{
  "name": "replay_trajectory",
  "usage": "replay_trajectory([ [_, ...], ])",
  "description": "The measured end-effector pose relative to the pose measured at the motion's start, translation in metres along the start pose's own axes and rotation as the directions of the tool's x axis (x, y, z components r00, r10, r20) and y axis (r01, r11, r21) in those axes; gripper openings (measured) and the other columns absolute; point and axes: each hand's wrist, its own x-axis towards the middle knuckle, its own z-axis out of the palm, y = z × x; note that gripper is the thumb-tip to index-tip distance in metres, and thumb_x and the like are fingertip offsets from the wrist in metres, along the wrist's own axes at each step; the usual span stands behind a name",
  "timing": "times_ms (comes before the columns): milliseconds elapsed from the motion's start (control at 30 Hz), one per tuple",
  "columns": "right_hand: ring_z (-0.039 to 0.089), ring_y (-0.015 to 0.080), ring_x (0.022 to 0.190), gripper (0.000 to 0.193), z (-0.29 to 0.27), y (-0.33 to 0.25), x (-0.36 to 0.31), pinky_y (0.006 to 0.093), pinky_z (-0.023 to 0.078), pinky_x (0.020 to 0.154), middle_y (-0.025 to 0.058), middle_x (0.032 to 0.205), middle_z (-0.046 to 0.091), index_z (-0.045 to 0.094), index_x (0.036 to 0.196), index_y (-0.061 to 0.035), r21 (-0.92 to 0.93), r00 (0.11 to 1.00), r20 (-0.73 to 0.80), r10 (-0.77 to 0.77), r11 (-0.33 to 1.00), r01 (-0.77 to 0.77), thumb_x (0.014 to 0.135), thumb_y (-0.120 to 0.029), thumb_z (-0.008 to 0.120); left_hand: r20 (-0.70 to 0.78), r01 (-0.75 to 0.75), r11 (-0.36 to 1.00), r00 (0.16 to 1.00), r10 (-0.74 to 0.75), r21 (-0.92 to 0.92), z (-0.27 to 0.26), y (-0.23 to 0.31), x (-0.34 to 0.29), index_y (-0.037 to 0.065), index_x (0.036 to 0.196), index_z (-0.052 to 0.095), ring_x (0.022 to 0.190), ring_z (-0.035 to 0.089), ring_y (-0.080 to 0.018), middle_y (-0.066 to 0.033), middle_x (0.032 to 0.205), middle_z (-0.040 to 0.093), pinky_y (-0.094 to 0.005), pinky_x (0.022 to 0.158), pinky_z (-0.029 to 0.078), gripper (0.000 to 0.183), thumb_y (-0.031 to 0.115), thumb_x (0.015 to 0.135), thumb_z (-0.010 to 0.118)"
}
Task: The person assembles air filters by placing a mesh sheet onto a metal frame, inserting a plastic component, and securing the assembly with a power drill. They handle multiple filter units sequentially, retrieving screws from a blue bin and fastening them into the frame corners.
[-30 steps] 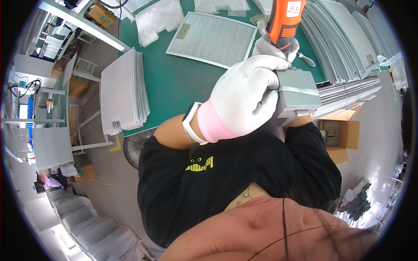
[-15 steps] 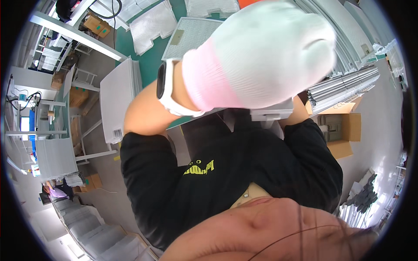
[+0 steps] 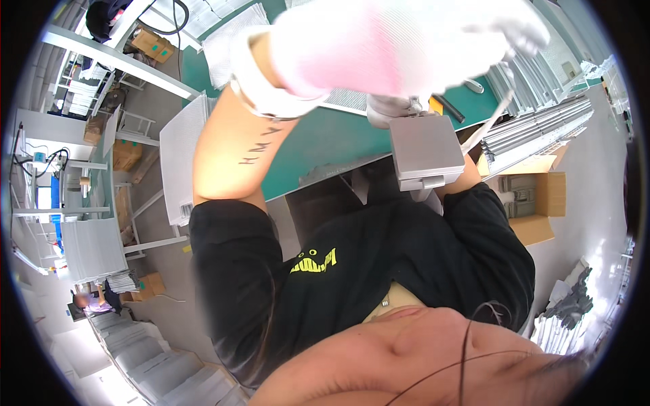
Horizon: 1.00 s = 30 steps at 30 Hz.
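Observation:
My left hand (image 3: 413, 47), in a white glove with a pink cuff, is raised close to the camera above the table. Its fingers look curled, though they are washed out and partly smeared; whatever they hold cannot be made out. A white watch strap (image 3: 254, 84) circles that wrist. Below it is a grey box (image 3: 426, 149) with a latch on its near side, held over the table's near edge. My right forearm (image 3: 467, 174) runs behind this box. White glove fabric (image 3: 384, 111) shows at the box's far left corner, apparently my right hand gripping it; most of that hand is hidden.
The green table (image 3: 325, 149) bears a dark-handled tool (image 3: 450, 108) and pale sheets. Long metal profiles (image 3: 542, 135) lie on the right, above an open cardboard box (image 3: 548, 203). Stacked white panels (image 3: 183, 159) stand at left. A person (image 3: 98, 301) is far off at lower left.
My left hand has risen and shifted away from the box, uncovering the box, the table behind it and a dark-handled tool. Its forearm has turned. The box stays near the same place.

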Motion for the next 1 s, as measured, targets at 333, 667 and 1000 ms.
replay_trajectory([
  [333,0.049,0.0076,0.049,0.086,-0.008,0.001,0.005,0.0222,0.044,0.052,0.0029,0.068,0.053,0.034,0.149,0.0043,-0.165,0.983,0.127,-0.131,0.975,0.151,0.09,-0.05,0.065,-0.086,0.147,0.799,0.989,-0.12,0.584,0.042,0.024,-0.108,0.004,0.128,0.063,0.106,0.065,-0.0357,-0.0164,0.115,0.068,-0.0436,0.093,0.05,0.061,0.033,0.077,0.082],
  [667,0.07,0.0248,0.092,0.106,-0.036,0.004,-0.002,0.0361,0.059,0.085,0.0193,0.108,0.065,0.039,0.142,0.009,-0.144,0.989,0.075,-0.126,0.98,0.136,0.074,-0.061,0.079,-0.451,0.192,0.977,0.867,-0.214,-0.094,0.075,-0.008,-0.11,-0.007,0.098,0.064,0.094,0.065,-0.0226,-0.0155,0.099,0.067,-0.0331,0.088,0.051,0.023,0.003,0.09,0.046],
  [1000,0.066,0.0229,0.102,0.053,-0.017,-0.009,-0.025,0.0348,0.054,0.09,0.0132,0.117,0.066,0.056,0.13,0.0004,-0.563,0.961,-0.084,-0.265,0.808,0.174,0.095,-0.038,0.065,-0.594,0.243,0.946,0.801,-0.069,0.217,0.089,-0.031,-0.114,-0.001,0.086,0.064,0.067,0.059,-0.0225,-0.0104,0.077,0.062,-0.0326,0.063,0.046,0.011,0.008,0.087,0.058],
])
